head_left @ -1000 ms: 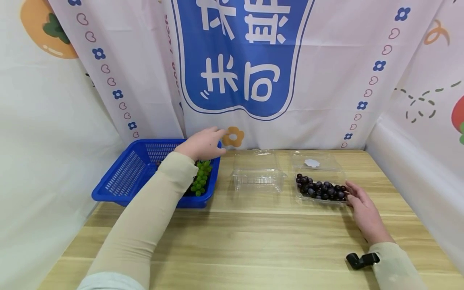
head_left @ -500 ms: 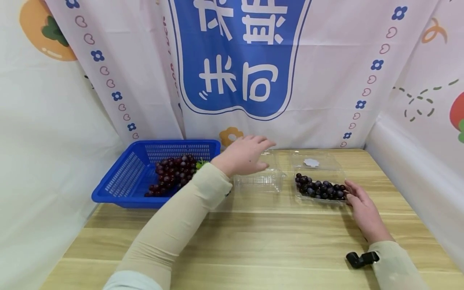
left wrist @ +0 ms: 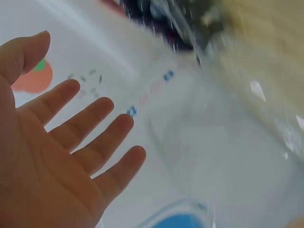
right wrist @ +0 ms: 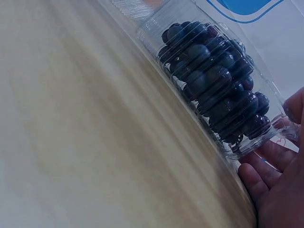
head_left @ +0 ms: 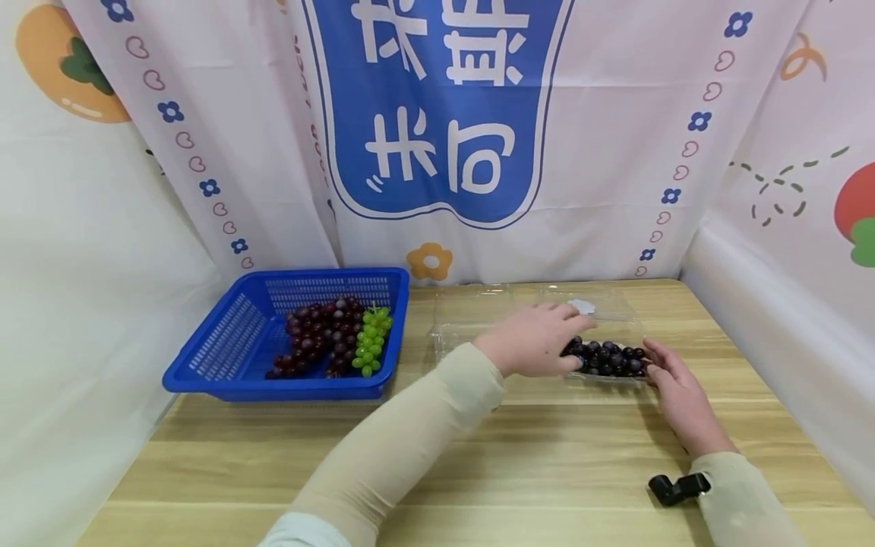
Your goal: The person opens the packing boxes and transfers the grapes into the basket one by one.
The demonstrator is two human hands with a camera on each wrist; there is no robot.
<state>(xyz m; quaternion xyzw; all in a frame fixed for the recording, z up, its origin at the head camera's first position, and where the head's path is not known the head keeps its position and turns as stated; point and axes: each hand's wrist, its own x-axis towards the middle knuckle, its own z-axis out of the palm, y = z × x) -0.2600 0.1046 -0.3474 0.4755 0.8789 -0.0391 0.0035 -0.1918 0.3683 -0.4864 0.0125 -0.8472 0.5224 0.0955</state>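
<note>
A clear plastic clamshell box (right wrist: 151,29) holds a bunch of dark grapes (head_left: 611,360), its lid (head_left: 611,302) standing raised at the back. At the box's right end my right hand (head_left: 686,399) pinches the edge, thumb on one side and fingers on the other in the right wrist view. My left hand (head_left: 536,339) hovers over the box's left end and overlaps the grapes in the head view. The left wrist view shows its fingers (left wrist: 102,142) spread and straight, with nothing between them.
A blue plastic basket (head_left: 235,319) at the left holds red grapes (head_left: 317,334) and green grapes (head_left: 371,342). Between basket and grape box sits another clear clamshell (head_left: 454,305), lid raised, partly behind my left hand. A printed cloth (head_left: 608,152) hangs behind the table.
My left hand has swung right, from above the basket, past the second clamshell, to the dark grapes' box. The right hand keeps its hold on the box's right end.
</note>
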